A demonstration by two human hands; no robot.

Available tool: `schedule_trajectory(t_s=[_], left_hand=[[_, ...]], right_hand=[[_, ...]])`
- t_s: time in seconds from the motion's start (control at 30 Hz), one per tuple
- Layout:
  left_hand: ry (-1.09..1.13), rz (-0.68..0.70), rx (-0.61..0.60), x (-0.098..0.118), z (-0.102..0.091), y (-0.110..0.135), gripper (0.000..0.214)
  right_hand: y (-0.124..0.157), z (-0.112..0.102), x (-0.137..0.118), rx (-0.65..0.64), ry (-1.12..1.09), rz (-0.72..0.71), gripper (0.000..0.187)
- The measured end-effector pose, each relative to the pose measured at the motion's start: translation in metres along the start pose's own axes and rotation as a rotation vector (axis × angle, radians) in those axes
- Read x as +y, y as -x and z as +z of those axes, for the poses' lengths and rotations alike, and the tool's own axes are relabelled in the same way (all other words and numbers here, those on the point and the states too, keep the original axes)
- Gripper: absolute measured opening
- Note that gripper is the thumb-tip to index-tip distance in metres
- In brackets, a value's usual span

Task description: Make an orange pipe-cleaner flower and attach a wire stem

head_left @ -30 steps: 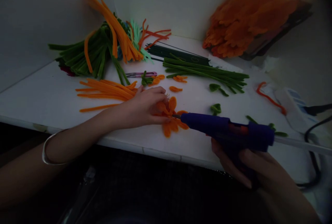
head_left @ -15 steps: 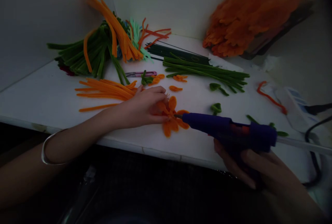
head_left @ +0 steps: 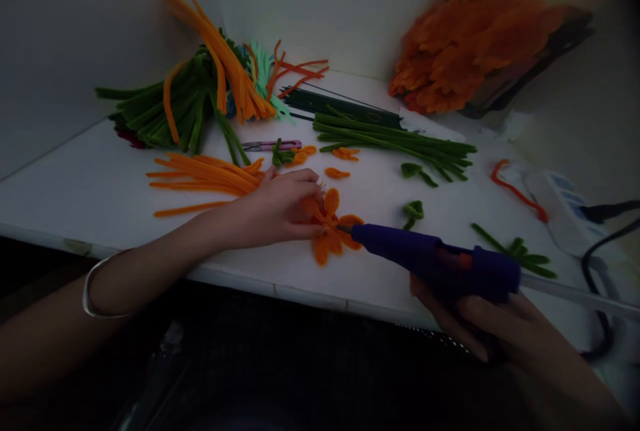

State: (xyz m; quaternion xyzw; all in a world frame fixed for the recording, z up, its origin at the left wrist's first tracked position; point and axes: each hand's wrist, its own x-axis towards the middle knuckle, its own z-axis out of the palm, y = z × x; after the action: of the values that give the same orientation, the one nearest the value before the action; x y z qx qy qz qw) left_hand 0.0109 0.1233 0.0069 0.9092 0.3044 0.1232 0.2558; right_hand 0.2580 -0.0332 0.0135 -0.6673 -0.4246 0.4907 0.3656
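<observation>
An orange pipe-cleaner flower [head_left: 327, 244] with looped petals is held just over the front of the white table. My left hand [head_left: 280, 211] pinches it from the left, thumb and fingers closed on its petals. In my right hand [head_left: 490, 324] is a blue hot glue gun [head_left: 440, 261], with my fingers wrapped round its handle. The gun's metal nozzle points left and meets the middle of the flower. A clear glue stick [head_left: 575, 294] sticks out of its back end. Several loose orange petals [head_left: 338, 172] lie just beyond the flower.
Orange pipe cleaners [head_left: 205, 174] lie left of my hand; green ones [head_left: 395, 138] lie behind. Pink-handled snips [head_left: 273, 145] rest near a green bundle [head_left: 170, 108]. At the right stand a power strip [head_left: 565, 211] with black cords and a bunch of orange flowers [head_left: 465, 44]. The table edge [head_left: 300, 291] runs in front.
The back of the glue gun has dropped a little and shifted left, while its nozzle stays at the flower's middle. My left hand keeps its hold. The view has shifted slightly.
</observation>
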Motion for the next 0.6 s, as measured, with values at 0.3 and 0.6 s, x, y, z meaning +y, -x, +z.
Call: schedule_trajectory(t_s=[0.3,0.6], left_hand=[[0.038,-0.024,-0.019,0.000,0.001,0.000,0.022],[-0.006,-0.027,-0.007,-0.002,0.004,0.000,0.026]], right_hand=[[0.004,-0.004,-0.013,0.020,-0.004,0.106,0.050],[0.006,-0.017,0.001,0.076,-0.175,-0.051,0.043]])
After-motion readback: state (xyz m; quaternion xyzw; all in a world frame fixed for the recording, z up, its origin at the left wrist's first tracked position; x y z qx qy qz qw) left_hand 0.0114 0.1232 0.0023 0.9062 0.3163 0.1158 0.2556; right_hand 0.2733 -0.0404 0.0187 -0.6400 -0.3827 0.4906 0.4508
